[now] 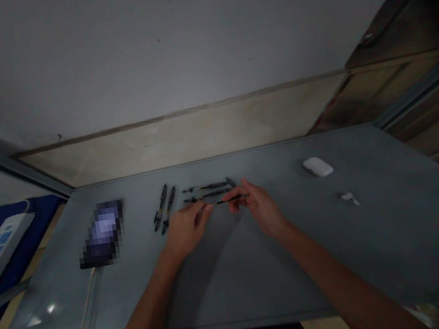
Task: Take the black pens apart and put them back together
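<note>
One slim dark pen (231,199) was up between the person's two hands, just above the near side of the grey table (236,277), around the middle of its width. The left hand (185,229) had its thumb and fingertips pinched together at the pen's left end, and the right hand (262,208) held the other end in its fingers, the grip narrow. Just beyond the hands I saw two crosswise pens (205,187) lying roughly parallel, with one short dark piece (231,182) by their right ends. Two slanted pens (161,208) lay side by side to the left of those, making four on the tabletop. Farther left was one phone (103,231), its screen lit and blurred, with one pale cable (85,311) running from its lower end over the table's near edge. Well off to the right sat one white rounded case (318,167), and one small white item (349,199), too small to make out fully, lay near it, on the side closer to the person.
</note>
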Tool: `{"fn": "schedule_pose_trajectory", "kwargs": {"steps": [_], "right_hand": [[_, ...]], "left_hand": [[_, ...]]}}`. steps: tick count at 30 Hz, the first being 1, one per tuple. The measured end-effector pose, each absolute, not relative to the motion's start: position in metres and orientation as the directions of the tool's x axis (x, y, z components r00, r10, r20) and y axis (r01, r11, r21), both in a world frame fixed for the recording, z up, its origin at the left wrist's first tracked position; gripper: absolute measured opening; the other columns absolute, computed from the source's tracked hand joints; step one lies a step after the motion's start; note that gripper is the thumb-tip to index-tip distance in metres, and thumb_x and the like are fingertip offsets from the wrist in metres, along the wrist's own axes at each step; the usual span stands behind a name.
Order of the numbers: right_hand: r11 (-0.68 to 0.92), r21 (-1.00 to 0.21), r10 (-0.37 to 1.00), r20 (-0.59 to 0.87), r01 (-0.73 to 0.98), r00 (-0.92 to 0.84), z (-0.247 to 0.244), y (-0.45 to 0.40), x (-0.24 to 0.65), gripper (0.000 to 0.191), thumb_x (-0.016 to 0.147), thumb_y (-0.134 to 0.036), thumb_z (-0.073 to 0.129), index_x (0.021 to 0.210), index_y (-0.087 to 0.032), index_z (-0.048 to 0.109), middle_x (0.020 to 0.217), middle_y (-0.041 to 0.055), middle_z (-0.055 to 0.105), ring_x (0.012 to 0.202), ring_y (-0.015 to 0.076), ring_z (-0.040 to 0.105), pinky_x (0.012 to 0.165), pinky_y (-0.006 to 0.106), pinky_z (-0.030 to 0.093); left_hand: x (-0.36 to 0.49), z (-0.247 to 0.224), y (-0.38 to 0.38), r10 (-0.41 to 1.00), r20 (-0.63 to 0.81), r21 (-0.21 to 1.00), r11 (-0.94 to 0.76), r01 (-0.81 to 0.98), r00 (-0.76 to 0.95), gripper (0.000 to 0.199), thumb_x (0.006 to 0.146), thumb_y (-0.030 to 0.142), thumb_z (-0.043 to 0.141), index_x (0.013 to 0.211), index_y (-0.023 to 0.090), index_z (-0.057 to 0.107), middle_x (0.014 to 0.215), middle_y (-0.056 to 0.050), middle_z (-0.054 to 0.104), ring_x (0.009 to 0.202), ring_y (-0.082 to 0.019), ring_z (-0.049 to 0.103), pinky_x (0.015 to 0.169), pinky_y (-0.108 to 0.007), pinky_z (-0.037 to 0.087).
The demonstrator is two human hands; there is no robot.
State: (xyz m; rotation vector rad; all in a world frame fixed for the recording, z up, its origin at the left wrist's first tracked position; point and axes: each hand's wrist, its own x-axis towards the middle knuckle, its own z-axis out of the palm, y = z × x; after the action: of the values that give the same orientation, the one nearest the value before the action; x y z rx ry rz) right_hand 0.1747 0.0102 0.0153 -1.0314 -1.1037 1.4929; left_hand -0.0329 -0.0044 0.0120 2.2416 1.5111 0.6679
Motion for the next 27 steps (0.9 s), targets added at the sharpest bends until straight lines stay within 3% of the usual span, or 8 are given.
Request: {"fn": "schedule_pose_trajectory", "kwargs": {"steps": [5, 12, 16, 18, 20, 23, 27], "right_hand": [[-0.059, -0.992, 0.966, -0.030, -0.108, -0.258, 0.010, 0.008, 0.172, 0.063, 0.094, -0.068, 0.042, 0.079, -0.018, 0.077, 0.067, 0.0067, 0.066, 0.067, 0.0184, 0.060, 0.069, 0.033, 0.045], [-0.034, -0.996, 0.874, 0.010, -0.083, -0.485, 0.005, -0.003, 0.160, 0.048, 0.095, -0.064, 0.048, 0.106, -0.021, 0.066, 0.077, 0.0022, 0.060, 0.068, 0.0153, 0.055, 0.064, 0.029, 0.044], [-0.011, -0.995, 0.817, 0.049, -0.100, -0.575, 0.010, -0.004, 0.163, 0.056, 0.098, -0.055, 0.048, 0.145, -0.027, 0.040, 0.089, 0.0030, 0.063, 0.076, 0.0160, 0.059, 0.067, 0.030, 0.046], [0.023, -0.998, 0.840, 0.054, -0.064, -0.539, 0.012, 0.000, 0.167, 0.062, 0.099, -0.053, 0.047, 0.152, -0.027, 0.029, 0.086, 0.0023, 0.064, 0.073, 0.0164, 0.060, 0.066, 0.030, 0.047], [0.096, -0.994, 0.917, 0.070, 0.046, -0.392, 0.011, 0.006, 0.173, 0.060, 0.097, -0.051, 0.050, 0.149, -0.026, 0.034, 0.080, 0.0011, 0.063, 0.070, 0.0172, 0.060, 0.066, 0.031, 0.047], [0.210, -0.890, 0.978, 0.201, 0.406, -0.065, 0.003, 0.020, 0.187, 0.039, 0.092, -0.047, 0.061, 0.123, -0.025, 0.062, 0.084, 0.0052, 0.066, 0.078, 0.0218, 0.060, 0.076, 0.038, 0.048], [0.249, -0.701, 0.933, 0.360, 0.669, 0.030, -0.012, 0.034, 0.203, 0.022, 0.087, -0.041, 0.067, 0.102, -0.026, 0.070, 0.094, 0.0108, 0.066, 0.101, 0.0323, 0.056, 0.097, 0.052, 0.041]], "left_hand": [[-0.032, 0.008, -0.005, 0.912, 0.144, 0.458, -0.405, 0.791, 0.383, 0.035, 0.102, 0.044, 0.042, 0.103, 0.021, 0.069, 0.092, -0.005, 0.072, 0.079, -0.019, 0.068, 0.069, -0.027, 0.047], [-0.028, 0.008, -0.009, 0.902, 0.102, 0.439, -0.419, 0.795, 0.420, 0.036, 0.103, 0.042, 0.041, 0.093, 0.019, 0.067, 0.085, -0.004, 0.072, 0.075, -0.019, 0.068, 0.069, -0.027, 0.047], [-0.029, 0.011, -0.008, 0.935, 0.131, 0.417, -0.353, 0.837, 0.329, 0.038, 0.104, 0.041, 0.039, 0.088, 0.019, 0.066, 0.078, -0.004, 0.071, 0.070, -0.018, 0.068, 0.063, -0.026, 0.044], [-0.030, 0.011, -0.007, 0.947, 0.143, 0.398, -0.322, 0.859, 0.288, 0.039, 0.104, 0.041, 0.038, 0.090, 0.019, 0.067, 0.076, -0.004, 0.072, 0.067, -0.018, 0.068, 0.060, -0.026, 0.043], [-0.031, 0.010, -0.006, 0.951, 0.151, 0.395, -0.308, 0.866, 0.269, 0.038, 0.103, 0.042, 0.038, 0.100, 0.020, 0.068, 0.079, -0.005, 0.073, 0.067, -0.019, 0.068, 0.060, -0.026, 0.043], [-0.033, 0.007, -0.005, 0.951, 0.169, 0.395, -0.307, 0.866, 0.260, 0.037, 0.103, 0.044, 0.039, 0.117, 0.024, 0.067, 0.085, -0.004, 0.075, 0.068, -0.019, 0.068, 0.062, -0.027, 0.045], [-0.035, 0.006, -0.003, 0.951, 0.179, 0.382, -0.303, 0.873, 0.251, 0.038, 0.103, 0.043, 0.039, 0.120, 0.025, 0.067, 0.088, -0.005, 0.076, 0.071, -0.020, 0.069, 0.064, -0.028, 0.047]]}}
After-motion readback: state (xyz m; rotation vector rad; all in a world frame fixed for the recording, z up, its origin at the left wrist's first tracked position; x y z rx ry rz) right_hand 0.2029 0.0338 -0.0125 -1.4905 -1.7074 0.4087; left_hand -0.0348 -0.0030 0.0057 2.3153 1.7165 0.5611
